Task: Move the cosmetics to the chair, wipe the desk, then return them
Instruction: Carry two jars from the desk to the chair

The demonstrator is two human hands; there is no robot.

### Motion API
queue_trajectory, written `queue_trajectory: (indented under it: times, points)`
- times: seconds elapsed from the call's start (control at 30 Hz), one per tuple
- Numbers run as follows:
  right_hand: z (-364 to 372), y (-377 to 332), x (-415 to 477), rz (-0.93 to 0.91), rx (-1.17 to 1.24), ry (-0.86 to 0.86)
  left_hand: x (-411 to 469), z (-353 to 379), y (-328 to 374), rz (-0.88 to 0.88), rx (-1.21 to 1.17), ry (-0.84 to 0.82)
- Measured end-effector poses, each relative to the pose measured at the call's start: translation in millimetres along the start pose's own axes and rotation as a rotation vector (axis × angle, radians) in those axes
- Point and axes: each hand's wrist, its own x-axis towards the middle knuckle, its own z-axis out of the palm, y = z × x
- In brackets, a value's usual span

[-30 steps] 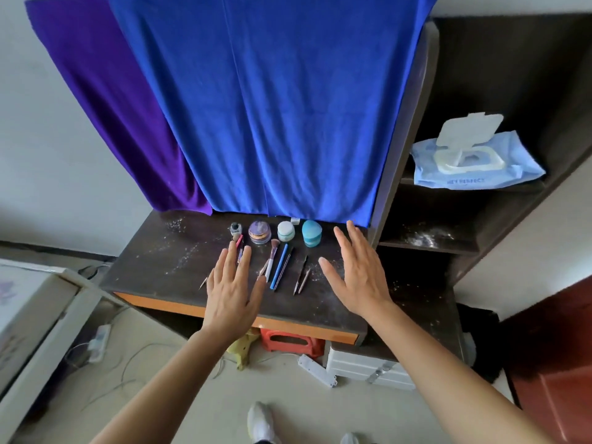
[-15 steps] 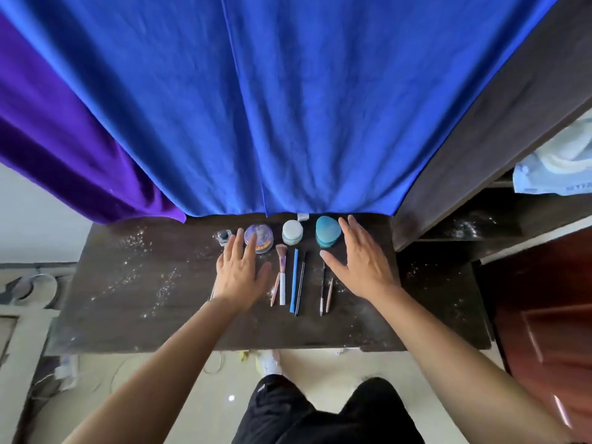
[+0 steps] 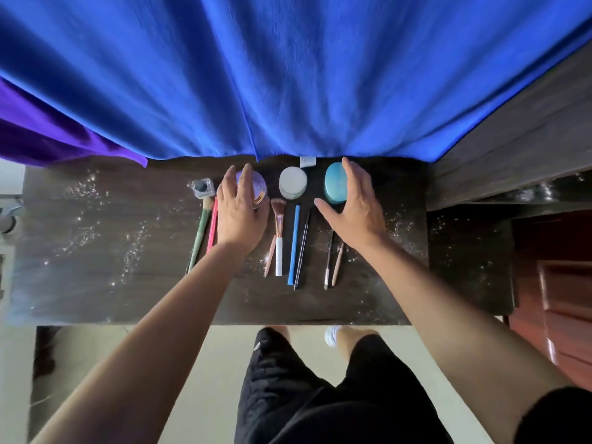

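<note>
Cosmetics lie in rows on the dusty dark desk (image 3: 96, 277). At the back stand a small glass bottle (image 3: 202, 188), a purple round jar (image 3: 259, 187), a white jar (image 3: 292, 186) and a teal egg-shaped case (image 3: 334, 184). My left hand (image 3: 241, 213) hovers spread over the purple jar, fingers apart. With fingers around the teal case, my right hand (image 3: 355, 203) has not visibly closed on it. In front lie a green brush (image 3: 199, 238), a pink pencil (image 3: 212, 229), a rose-gold brush (image 3: 278, 225), a blue pen (image 3: 293, 245) and thin pencils (image 3: 333, 264).
A blue cloth (image 3: 288, 75) hangs behind the desk, with a purple cloth (image 3: 48, 136) at the left. A dark wooden shelf side (image 3: 512, 129) rises at the right. White powder specks are scattered over the desk. My legs stand below the desk's front edge.
The view has moved closer and over the desk. Both hands reached forward: the left now covers the purple jar, the right curls around the teal case.
</note>
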Motion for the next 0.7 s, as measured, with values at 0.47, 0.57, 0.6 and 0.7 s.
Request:
queue_trajectory:
  times: [0.47,0.57,0.6,0.7]
  points:
    - [-89.7,-19.0,-45.2,-0.106,0.078,0.129,-66.7,-78.3,66.1,0.101,-0.103,0.193]
    - [-117.6,-23.5,-60.7,-0.124,0.140,0.209,-82.3,-97.8,98.1,0.126,-0.154,0.299]
    - [-125.9,-25.3,-65.1,-0.129,0.149,0.232,-85.4,-103.5,107.8,0.148,-0.162,0.319]
    - [-147.4,-32.2,-79.5,-0.129,0.149,0.304,-88.1,-115.7,129.7,0.239,-0.192,0.307]
